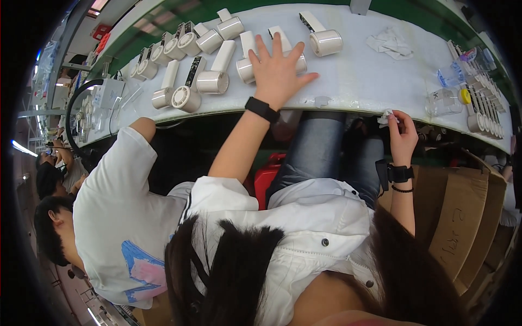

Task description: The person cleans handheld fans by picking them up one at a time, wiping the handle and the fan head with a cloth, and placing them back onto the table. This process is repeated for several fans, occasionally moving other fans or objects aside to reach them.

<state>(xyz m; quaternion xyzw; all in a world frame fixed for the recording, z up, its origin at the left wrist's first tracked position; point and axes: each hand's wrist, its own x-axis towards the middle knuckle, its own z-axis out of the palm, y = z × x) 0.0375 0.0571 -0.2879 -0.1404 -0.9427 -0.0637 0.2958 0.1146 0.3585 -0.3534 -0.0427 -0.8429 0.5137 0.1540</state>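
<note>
My left hand point(276, 73) reaches over the white table with its fingers spread wide. Under and beside it lie two white devices with a round drum head and a straight handle; one drum point(246, 70) shows left of my palm, and the other is mostly covered. Whether the palm touches them I cannot tell. Down at the table's front edge, my right hand point(403, 138) pinches a crumpled white wipe point(385, 118). To the right of my left hand is another such device point(326, 42), its handle showing a dark circuit board.
Several more drum-headed devices point(212, 81) lie to the left, some with bare circuit boards. A crumpled white cloth point(390, 43) rests on the table point(364, 76). Clear bottles point(443, 102) and a row of devices point(484, 108) stand right. A cardboard box point(457, 217) and a co-worker point(114, 212) flank me.
</note>
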